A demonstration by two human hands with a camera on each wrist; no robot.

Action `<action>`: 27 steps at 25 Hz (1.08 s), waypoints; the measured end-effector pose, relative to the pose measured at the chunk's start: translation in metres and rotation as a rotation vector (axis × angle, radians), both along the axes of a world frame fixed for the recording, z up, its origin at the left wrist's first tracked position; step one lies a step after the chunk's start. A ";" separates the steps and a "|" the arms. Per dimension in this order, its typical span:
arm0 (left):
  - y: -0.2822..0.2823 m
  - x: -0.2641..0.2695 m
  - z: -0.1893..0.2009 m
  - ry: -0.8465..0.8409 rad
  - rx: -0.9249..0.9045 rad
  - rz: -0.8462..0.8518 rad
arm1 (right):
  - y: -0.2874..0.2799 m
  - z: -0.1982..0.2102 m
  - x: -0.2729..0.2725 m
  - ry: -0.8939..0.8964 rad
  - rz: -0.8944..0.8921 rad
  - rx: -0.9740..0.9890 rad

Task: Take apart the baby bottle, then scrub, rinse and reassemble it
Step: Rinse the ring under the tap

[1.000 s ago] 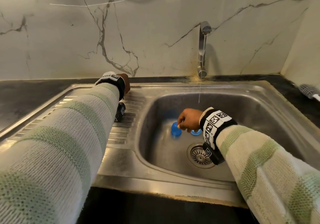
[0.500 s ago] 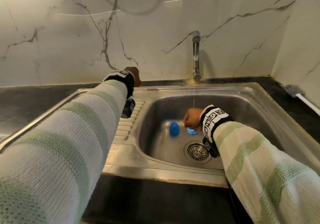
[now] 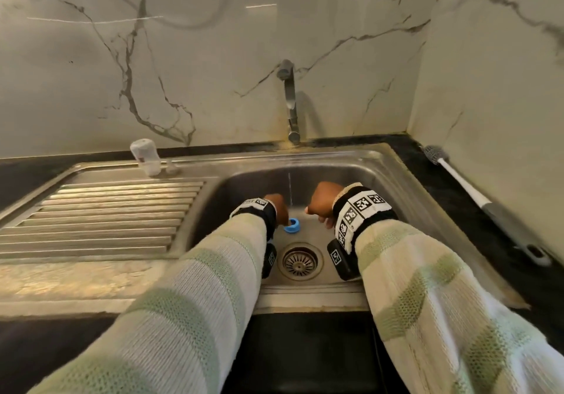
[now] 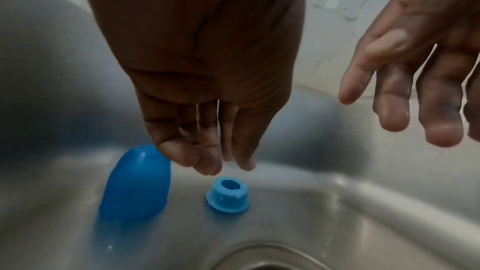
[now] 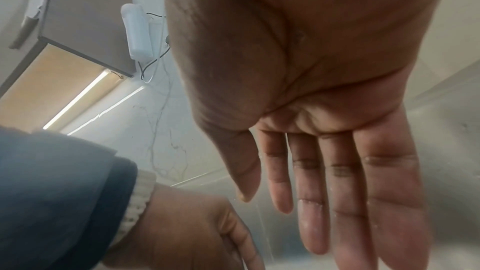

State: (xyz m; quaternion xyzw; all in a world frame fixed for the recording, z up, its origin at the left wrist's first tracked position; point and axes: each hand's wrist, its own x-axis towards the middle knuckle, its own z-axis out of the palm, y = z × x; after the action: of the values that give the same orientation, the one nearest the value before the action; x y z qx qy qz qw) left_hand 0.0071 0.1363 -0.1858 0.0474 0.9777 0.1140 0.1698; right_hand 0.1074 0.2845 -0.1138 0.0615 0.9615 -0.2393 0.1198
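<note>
Both hands are down in the sink basin (image 3: 381, 180). A small blue screw ring (image 4: 228, 196) stands on the basin floor, and a taller blue dome cap (image 4: 137, 184) stands to its left. My left hand (image 4: 207, 161) hangs just above them with straight fingers, holding nothing. In the head view the ring (image 3: 293, 226) shows beside my left hand (image 3: 279, 210), while the cap is hidden. My right hand (image 3: 317, 210) hovers to the right, wet fingers (image 5: 324, 192) spread and empty. The pale bottle body (image 3: 145, 157) stands at the back of the drainboard.
A thin stream of water (image 3: 290, 189) falls from the tap (image 3: 290, 103) between my hands. The drain strainer (image 3: 300, 261) lies just in front of the ring. A long-handled bottle brush (image 3: 476, 195) lies on the dark counter at the right. The ribbed drainboard (image 3: 106, 216) stretches left.
My left hand has come from the back of the drainboard down into the basin, leaving the bottle body standing there. My right hand has lifted off the blue parts and opened.
</note>
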 end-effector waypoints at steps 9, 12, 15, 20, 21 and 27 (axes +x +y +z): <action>-0.005 -0.023 -0.049 -0.023 0.051 0.042 | 0.006 -0.013 -0.031 -0.034 -0.028 -0.040; 0.001 -0.017 -0.049 -0.045 0.104 0.030 | 0.008 -0.017 -0.033 -0.036 -0.037 -0.055; 0.005 -0.011 -0.048 -0.089 0.147 0.065 | 0.008 -0.021 -0.034 -0.041 -0.042 -0.060; 0.005 -0.004 -0.036 -0.078 0.118 0.028 | 0.009 -0.017 -0.032 -0.042 -0.037 -0.070; 0.006 -0.002 -0.031 -0.070 0.085 0.010 | 0.009 -0.017 -0.032 -0.046 -0.034 -0.065; -0.012 0.015 0.003 -0.063 0.180 0.117 | 0.004 -0.015 -0.027 -0.046 -0.015 -0.058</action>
State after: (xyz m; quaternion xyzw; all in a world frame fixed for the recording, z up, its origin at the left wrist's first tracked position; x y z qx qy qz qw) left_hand 0.0217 0.1245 -0.1826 0.0014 0.9588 0.2123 0.1887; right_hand 0.0808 0.2883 -0.1284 0.0706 0.9507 -0.2665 0.1417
